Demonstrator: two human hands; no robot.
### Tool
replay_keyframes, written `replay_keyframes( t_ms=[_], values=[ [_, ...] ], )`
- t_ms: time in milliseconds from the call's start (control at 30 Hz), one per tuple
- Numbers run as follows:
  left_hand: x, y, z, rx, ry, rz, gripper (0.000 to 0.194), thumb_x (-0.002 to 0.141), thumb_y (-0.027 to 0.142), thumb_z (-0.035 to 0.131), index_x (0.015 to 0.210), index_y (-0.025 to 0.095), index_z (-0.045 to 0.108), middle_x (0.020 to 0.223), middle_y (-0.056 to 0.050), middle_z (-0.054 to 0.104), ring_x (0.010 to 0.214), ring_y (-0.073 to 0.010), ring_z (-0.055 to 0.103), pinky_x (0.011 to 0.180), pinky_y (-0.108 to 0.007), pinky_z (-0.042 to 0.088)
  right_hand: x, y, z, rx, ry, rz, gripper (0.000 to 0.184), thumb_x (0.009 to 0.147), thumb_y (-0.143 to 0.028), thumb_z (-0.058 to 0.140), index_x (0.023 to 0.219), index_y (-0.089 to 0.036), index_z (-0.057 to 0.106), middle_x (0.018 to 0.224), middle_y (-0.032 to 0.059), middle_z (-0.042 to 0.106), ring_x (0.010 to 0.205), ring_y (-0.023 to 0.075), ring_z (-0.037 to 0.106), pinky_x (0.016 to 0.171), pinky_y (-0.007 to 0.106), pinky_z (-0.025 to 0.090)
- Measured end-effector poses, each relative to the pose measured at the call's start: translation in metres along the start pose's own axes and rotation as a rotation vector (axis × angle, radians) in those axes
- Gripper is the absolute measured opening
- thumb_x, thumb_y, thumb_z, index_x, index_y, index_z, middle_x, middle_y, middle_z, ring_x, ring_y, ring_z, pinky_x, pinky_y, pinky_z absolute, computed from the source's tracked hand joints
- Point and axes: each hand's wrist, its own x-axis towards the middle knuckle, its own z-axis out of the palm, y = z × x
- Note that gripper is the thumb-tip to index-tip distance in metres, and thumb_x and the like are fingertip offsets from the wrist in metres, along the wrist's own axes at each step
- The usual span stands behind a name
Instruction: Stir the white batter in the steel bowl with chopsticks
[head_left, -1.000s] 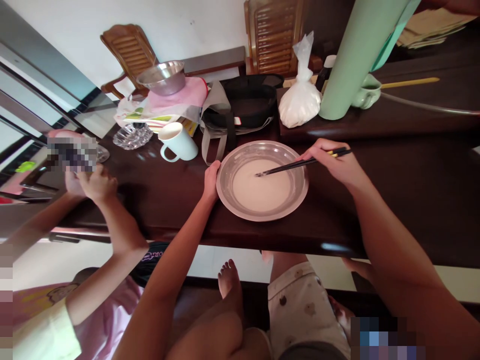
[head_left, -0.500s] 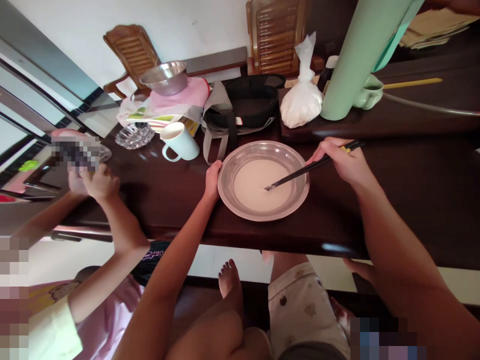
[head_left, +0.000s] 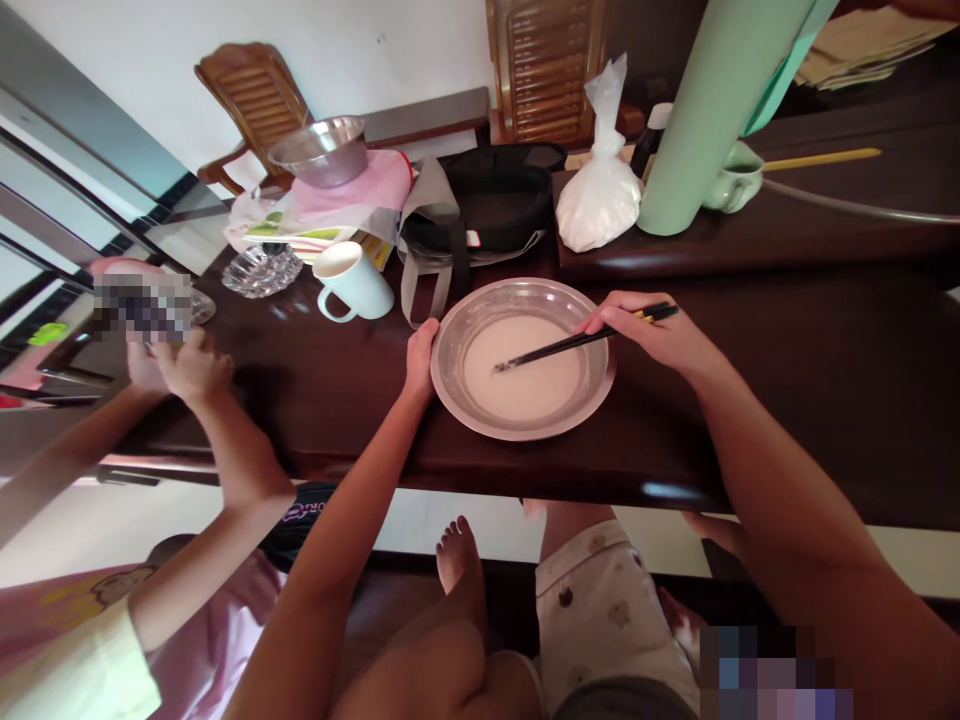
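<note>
A wide metal bowl (head_left: 523, 430) sits near the front edge of the dark wooden table (head_left: 300, 410), with a pale, milky liquid (head_left: 517, 390) in it. My left hand (head_left: 422, 358) grips the bowl's left rim, thumb on top; its other fingers are mostly hidden beneath. Black chopsticks (head_left: 555, 347) are held in my right hand (head_left: 645, 322), over the bowl's right side. Their tips are at the liquid's surface, left of its middle, with some whitish stuff on them.
Beyond the bowl are a white mug (head_left: 354, 283), a glass dish (head_left: 262, 271), a black-and-grey bag (head_left: 480, 205), a tied bag of white powder (head_left: 598, 205) and a tall green cylinder (head_left: 694, 140). At the left, another person's hands (head_left: 191, 365) hold a blurred-out object.
My right hand has moved left, in over the bowl's right rim. The chopstick tips have shifted left through the liquid. My left hand keeps its hold on the rim.
</note>
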Motion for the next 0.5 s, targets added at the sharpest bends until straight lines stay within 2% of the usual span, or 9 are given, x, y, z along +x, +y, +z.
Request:
replay_keyframes(
  t_ms=[67,133,200,233,333,367,433,500],
  values=[
    [-0.0004,0.0003,0.0003,0.004,0.000,0.003,0.037,0.084,0.027,0.054,0.053,0.020,0.036,0.055,0.004,0.033,0.054,-0.0099,0.030,0.052,-0.022,0.033,0.0002,0.0013,-0.0022,-0.014,0.083,0.001,0.028,0.088,-0.049,0.060,0.077,-0.028,0.075,0.083,0.0013,0.075,0.085,0.0208,0.070,0.084,0.037,0.053],
    [-0.0009,0.0011,0.0005,0.014,-0.013,0.006,0.037,0.084,0.027,0.054,0.053,0.020,0.035,0.055,0.004,0.033,0.054,-0.0100,0.030,0.053,-0.022,0.033,0.0002,0.0044,-0.0068,0.008,0.220,-0.005,0.032,0.089,-0.049,0.059,0.071,-0.027,0.073,0.077,0.0012,0.074,0.079,0.0206,0.069,0.084,0.039,0.052],
    [-0.0010,0.0015,0.0003,0.020,-0.026,0.007,0.037,0.084,0.027,0.053,0.053,0.020,0.035,0.055,0.004,0.033,0.054,-0.0100,0.030,0.053,-0.022,0.033,-0.0001,0.0061,-0.0088,0.064,0.214,-0.019,0.035,0.089,-0.048,0.059,0.065,-0.026,0.072,0.069,0.0010,0.072,0.071,0.0206,0.068,0.079,0.039,0.052],
    [-0.0008,0.0013,0.0001,0.020,-0.029,0.010,0.037,0.084,0.026,0.053,0.053,0.020,0.035,0.055,0.004,0.033,0.054,-0.0101,0.030,0.053,-0.022,0.033,-0.0002,0.0057,-0.0080,0.082,0.172,-0.019,0.035,0.090,-0.047,0.059,0.065,-0.026,0.072,0.068,0.0009,0.072,0.070,0.0205,0.068,0.078,0.039,0.052],
    [0.0001,-0.0007,-0.0008,0.006,-0.020,0.010,0.036,0.084,0.026,0.053,0.053,0.020,0.035,0.056,0.004,0.033,0.054,-0.0100,0.030,0.052,-0.022,0.033,-0.0004,0.0018,-0.0020,0.056,0.007,0.003,0.031,0.091,-0.047,0.058,0.074,-0.027,0.074,0.078,0.0010,0.075,0.079,0.0201,0.070,0.082,0.038,0.053],
    [0.0004,-0.0015,-0.0009,-0.001,-0.010,0.005,0.036,0.084,0.027,0.053,0.053,0.020,0.036,0.056,0.004,0.034,0.054,-0.0099,0.031,0.053,-0.022,0.033,-0.0004,0.0009,-0.0008,0.033,-0.003,0.003,0.030,0.090,-0.049,0.059,0.076,-0.028,0.075,0.080,0.0010,0.075,0.082,0.0206,0.070,0.082,0.038,0.053],
    [0.0009,-0.0025,-0.0008,-0.010,0.007,-0.012,0.036,0.084,0.028,0.055,0.054,0.020,0.037,0.056,0.004,0.035,0.053,-0.0097,0.031,0.052,-0.022,0.033,-0.0002,0.0014,-0.0018,0.002,0.061,0.000,0.029,0.088,-0.051,0.060,0.077,-0.028,0.075,0.082,0.0011,0.076,0.085,0.0218,0.070,0.083,0.039,0.053],
    [0.0012,-0.0028,-0.0006,-0.005,0.008,-0.018,0.036,0.084,0.028,0.055,0.053,0.020,0.036,0.056,0.004,0.035,0.053,-0.0097,0.031,0.052,-0.022,0.034,-0.0001,0.0041,-0.0057,0.016,0.175,-0.016,0.032,0.088,-0.051,0.060,0.071,-0.028,0.074,0.076,0.0015,0.075,0.078,0.0223,0.070,0.082,0.041,0.053]
  ],
)
